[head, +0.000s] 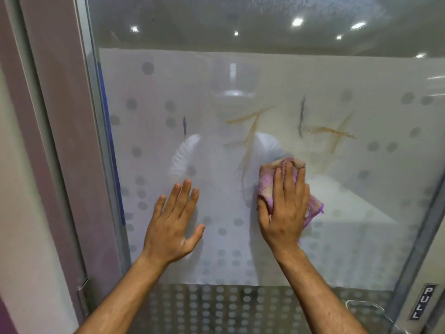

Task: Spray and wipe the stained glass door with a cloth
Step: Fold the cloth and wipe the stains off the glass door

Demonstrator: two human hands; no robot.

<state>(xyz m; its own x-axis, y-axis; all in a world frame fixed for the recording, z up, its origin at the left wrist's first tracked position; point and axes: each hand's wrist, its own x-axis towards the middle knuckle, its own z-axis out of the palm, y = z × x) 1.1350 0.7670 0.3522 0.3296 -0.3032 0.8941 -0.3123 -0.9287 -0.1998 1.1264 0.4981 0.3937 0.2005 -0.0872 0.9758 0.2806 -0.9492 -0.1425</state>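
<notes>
Pressing flat-fingered, right hand (284, 208) pins the pink cloth (269, 186) to the glass door (349, 189) just below the brown stains (250, 121), likely to scrub upward, while left hand (172, 225) lies open and splayed beside it, apparently bracing the pane, both forearms reaching upward.

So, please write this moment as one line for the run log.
left hand: flat on glass door | right hand: presses cloth on glass | brown stains: remain above cloth
</notes>
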